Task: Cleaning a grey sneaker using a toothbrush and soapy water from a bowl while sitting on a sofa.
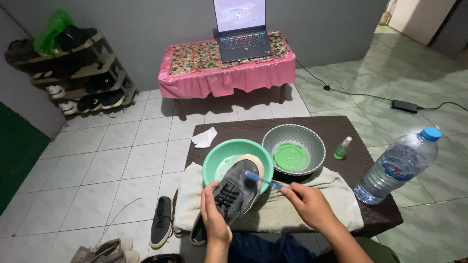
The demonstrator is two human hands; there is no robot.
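Note:
My left hand [214, 216] grips a grey lace-up shoe [237, 187] from below and holds its toe tilted over a green plastic basin [217, 158]. My right hand [308, 204] holds a blue toothbrush [263, 180] whose head rests on the shoe's toe. Under both hands a beige towel [336, 192] lies across the front of a dark woven low table [356, 168]. Beside the green basin stands a grey ribbed bowl [312, 141] with a green lid inside it.
A small green spray bottle [342, 148] and a large water bottle [397, 165] stand on the table's right; a white tissue [204, 138] lies at its left. Another grey shoe [161, 221] and beige shoes [105, 251] lie on the tiled floor. Beyond are a pink-clothed table [226, 78] with an open laptop [241, 29] and a shoe rack [78, 73].

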